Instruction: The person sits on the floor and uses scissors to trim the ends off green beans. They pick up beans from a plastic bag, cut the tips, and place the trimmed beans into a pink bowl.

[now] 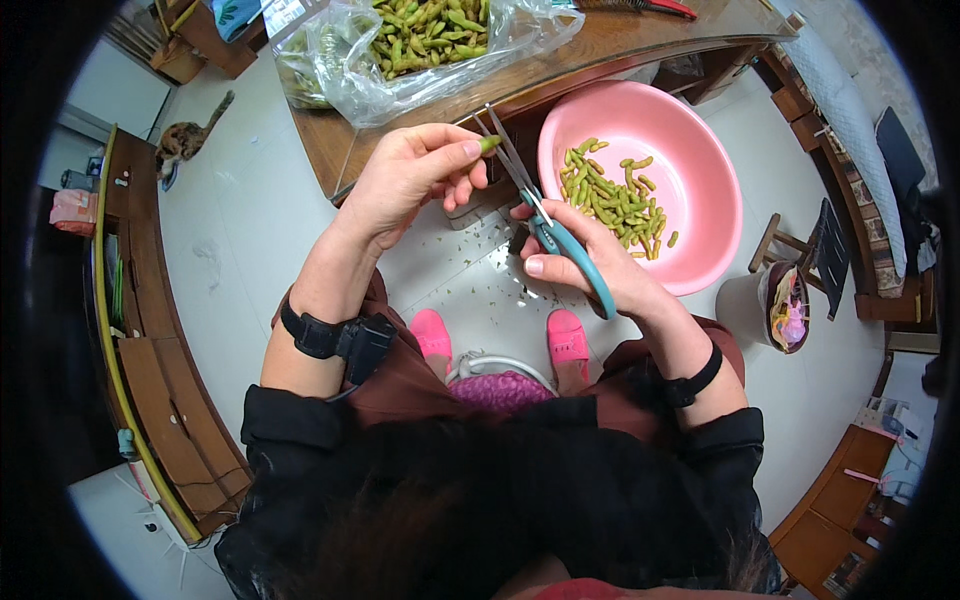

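Note:
Between thumb and fingers, my left hand (424,169) pinches a green soybean pod (490,142). My right hand (592,255) holds a pair of scissors (551,225) with teal handles, blades pointing up and slightly parted. The pod's free end lies at the blades; whether they touch it I cannot tell. Right of the scissors is a pink plastic basin (705,217) with many loose pods (615,202) on its bottom. Beyond my left hand, an open clear plastic bag (360,82) full of soybean pods (431,34) rests on a wooden table (525,79).
Small green clippings (480,259) litter the tiled floor below my hands. A trash bin (742,307) and a small folding stool (814,255) stand right of the basin. A cat (184,142) is on the floor at the upper left. A red-handled item (671,7) lies on the table's far side.

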`<state>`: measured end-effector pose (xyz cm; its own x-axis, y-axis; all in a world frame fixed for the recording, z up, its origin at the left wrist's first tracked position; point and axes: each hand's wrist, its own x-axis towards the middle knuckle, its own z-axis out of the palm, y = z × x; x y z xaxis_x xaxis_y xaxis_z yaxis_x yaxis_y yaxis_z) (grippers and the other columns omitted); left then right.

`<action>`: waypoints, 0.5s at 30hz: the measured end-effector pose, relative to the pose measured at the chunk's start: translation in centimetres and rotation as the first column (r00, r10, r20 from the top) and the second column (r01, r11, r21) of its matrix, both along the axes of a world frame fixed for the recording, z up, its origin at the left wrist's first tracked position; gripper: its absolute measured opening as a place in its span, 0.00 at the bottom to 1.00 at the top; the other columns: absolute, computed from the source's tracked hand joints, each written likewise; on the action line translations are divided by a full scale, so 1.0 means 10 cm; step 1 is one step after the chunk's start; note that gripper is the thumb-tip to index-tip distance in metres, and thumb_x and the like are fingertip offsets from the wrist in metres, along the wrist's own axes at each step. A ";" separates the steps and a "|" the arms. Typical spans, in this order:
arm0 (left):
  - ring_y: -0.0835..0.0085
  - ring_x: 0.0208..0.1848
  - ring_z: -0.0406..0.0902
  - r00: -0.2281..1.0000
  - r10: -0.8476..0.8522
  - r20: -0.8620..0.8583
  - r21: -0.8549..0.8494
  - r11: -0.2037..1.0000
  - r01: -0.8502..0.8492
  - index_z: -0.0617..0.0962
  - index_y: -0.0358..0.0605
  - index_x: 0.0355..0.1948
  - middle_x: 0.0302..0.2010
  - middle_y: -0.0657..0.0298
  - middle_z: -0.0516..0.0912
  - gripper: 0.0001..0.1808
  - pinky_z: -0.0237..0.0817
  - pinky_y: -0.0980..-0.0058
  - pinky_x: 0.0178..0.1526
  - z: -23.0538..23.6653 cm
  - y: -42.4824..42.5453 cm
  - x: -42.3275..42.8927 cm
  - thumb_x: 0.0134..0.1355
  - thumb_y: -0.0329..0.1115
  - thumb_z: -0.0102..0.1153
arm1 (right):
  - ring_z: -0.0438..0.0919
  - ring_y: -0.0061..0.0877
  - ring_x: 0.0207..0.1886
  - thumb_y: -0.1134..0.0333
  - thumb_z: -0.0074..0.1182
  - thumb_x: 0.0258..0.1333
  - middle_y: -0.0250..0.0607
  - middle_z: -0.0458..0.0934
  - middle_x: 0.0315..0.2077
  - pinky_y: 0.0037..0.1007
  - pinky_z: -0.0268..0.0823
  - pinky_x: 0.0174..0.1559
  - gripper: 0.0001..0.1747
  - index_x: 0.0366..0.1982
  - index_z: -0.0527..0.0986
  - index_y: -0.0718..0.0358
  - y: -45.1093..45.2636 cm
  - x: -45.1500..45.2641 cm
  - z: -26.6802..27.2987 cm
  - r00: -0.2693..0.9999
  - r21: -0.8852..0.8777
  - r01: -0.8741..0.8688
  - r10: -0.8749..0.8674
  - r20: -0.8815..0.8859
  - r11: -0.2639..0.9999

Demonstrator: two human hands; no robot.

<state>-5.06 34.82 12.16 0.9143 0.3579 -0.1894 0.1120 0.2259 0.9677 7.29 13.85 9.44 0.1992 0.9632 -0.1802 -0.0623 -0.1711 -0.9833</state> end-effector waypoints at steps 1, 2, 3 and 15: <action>0.82 0.23 0.75 1.000 -0.023 -0.012 -0.003 1.000 0.023 0.79 0.38 0.44 0.28 0.64 0.82 0.11 0.64 0.85 0.26 -0.01 -0.01 0.00 0.66 0.35 0.56 | 0.73 0.14 0.37 0.63 0.63 0.56 0.29 0.74 0.33 0.19 0.65 0.43 0.28 0.57 0.69 0.62 0.00 -0.01 0.01 0.999 -0.016 0.016 -0.016 0.035 1.000; 0.82 0.23 0.76 0.999 -0.032 -0.014 -0.001 0.999 0.032 0.79 0.39 0.42 0.28 0.63 0.82 0.09 0.65 0.85 0.25 -0.02 -0.03 0.01 0.66 0.35 0.57 | 0.72 0.14 0.36 0.63 0.63 0.55 0.27 0.73 0.31 0.18 0.65 0.41 0.27 0.56 0.70 0.62 0.00 -0.03 0.01 0.997 -0.031 0.033 -0.031 0.070 0.999; 0.83 0.23 0.76 0.999 -0.046 -0.016 -0.002 0.999 0.046 0.79 0.39 0.41 0.28 0.63 0.82 0.09 0.65 0.85 0.25 -0.03 -0.03 0.01 0.66 0.35 0.57 | 0.70 0.13 0.34 0.63 0.64 0.55 0.26 0.72 0.30 0.17 0.64 0.40 0.26 0.55 0.71 0.61 0.00 -0.04 0.01 0.993 -0.040 0.051 -0.046 0.106 0.998; 0.82 0.28 0.75 0.993 -0.047 -0.109 0.072 0.996 0.055 0.79 0.40 0.37 0.31 0.63 0.82 0.09 0.66 0.84 0.29 -0.26 0.09 -0.06 0.66 0.36 0.58 | 0.65 0.09 0.27 0.69 0.68 0.51 0.20 0.66 0.21 0.15 0.60 0.31 0.27 0.54 0.74 0.62 0.03 -0.11 -0.09 0.968 -0.134 0.145 -0.112 0.224 0.980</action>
<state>-5.67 35.73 9.54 0.9074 0.3287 -0.2618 0.2257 0.1445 0.9634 6.19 14.17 8.51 0.3691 0.8928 -0.2582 0.1163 -0.3200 -0.9403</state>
